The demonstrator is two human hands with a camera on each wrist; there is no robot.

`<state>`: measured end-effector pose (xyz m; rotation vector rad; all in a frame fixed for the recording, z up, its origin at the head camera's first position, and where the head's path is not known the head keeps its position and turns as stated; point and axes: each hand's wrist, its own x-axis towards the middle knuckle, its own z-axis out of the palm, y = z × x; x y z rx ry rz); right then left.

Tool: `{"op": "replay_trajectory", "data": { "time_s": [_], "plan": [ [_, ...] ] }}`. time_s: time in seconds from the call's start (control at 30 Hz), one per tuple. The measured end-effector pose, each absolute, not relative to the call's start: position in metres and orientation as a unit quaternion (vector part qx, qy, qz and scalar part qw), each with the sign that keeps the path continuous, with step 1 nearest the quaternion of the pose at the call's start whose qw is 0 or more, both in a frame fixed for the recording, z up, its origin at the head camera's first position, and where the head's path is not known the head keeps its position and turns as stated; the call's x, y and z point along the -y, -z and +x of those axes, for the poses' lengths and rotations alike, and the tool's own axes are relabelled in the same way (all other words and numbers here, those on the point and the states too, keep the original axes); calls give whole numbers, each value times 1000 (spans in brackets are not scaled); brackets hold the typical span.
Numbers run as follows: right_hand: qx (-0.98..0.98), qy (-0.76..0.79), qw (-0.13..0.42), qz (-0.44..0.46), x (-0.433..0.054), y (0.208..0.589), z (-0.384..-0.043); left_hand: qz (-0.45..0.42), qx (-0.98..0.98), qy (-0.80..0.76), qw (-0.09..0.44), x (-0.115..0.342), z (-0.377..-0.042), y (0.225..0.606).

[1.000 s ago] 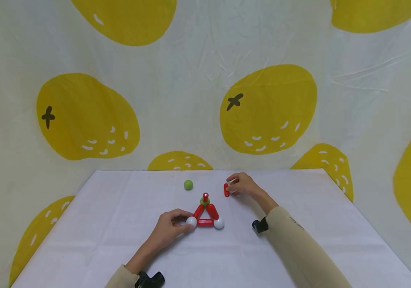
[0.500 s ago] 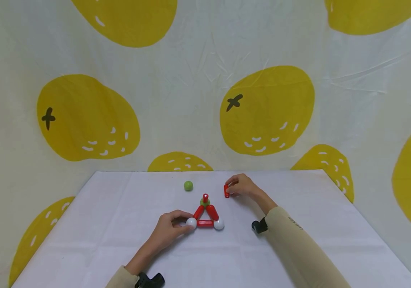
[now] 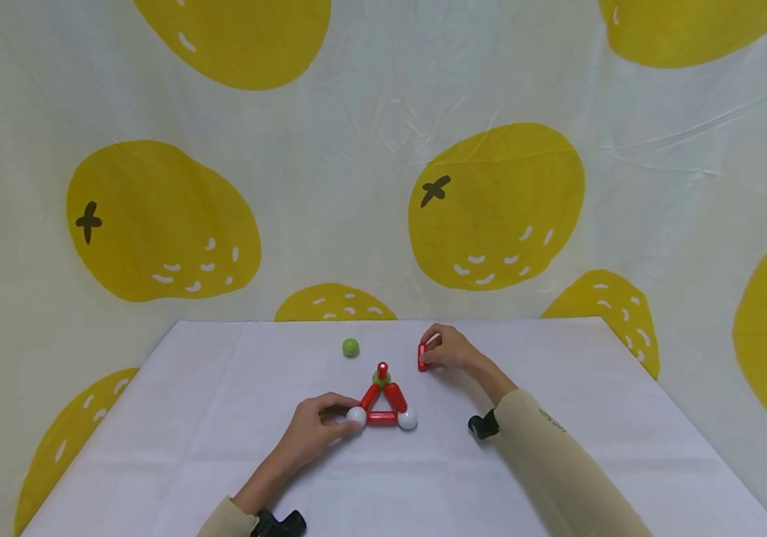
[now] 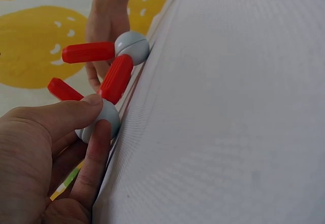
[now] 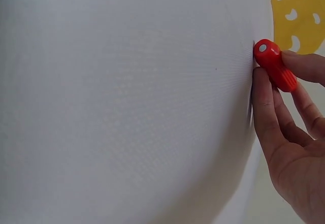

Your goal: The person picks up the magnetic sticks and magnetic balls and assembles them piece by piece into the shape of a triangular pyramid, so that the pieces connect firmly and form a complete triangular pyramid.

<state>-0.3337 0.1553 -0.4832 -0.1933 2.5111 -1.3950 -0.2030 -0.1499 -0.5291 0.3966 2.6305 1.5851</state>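
Observation:
A flat triangle of red magnetic sticks and balls lies mid-table in the head view. Its front stick [image 3: 382, 418] joins two white balls; a green ball [image 3: 381, 380] forms the far corner, with another red stick [image 3: 382, 368] rising from it. My left hand [image 3: 316, 426] pinches the left white ball [image 4: 109, 113] between thumb and fingers. The right white ball [image 3: 407, 419] is untouched. Farther back to the right, my right hand [image 3: 452, 348] holds a loose red magnetic stick [image 5: 277, 66] between thumb and fingertips, close to the tabletop; a pale round end shows.
A loose green ball [image 3: 351, 347] sits behind the triangle, left of the right hand. White cloth covers the table [image 3: 155, 447], whose far edge meets a curtain [image 3: 343, 186] printed with yellow fruit. Dark devices are strapped at both wrists.
The stick in my right hand looks slightly turned, with a pale streak now showing along it. My left hand and the triangle stay in place.

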Motion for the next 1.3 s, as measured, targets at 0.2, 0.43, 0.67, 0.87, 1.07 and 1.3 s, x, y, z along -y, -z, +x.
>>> {"op": "replay_trajectory", "data": {
  "time_s": [0.2,0.43,0.67,0.87,1.07,1.3],
  "plan": [
    [-865,482,124,-57,-152,484,-331,131,-851,-508,20,150,-202,530],
    [-856,499,125,-49,-153,485,-331,132,-850,-510,21,150,-202,530],
    [-852,506,125,-47,-153,485,-330,127,-850,-510,23,149,-203,531],
    [-848,515,109,-61,-154,482,-326,128,-852,-506,19,150,-204,532],
    [-837,533,101,-74,-153,478,-318,131,-853,-505,18,149,-204,531],
    [-828,545,102,-86,-151,471,-303,129,-851,-508,20,150,-204,531]
  ]
}}
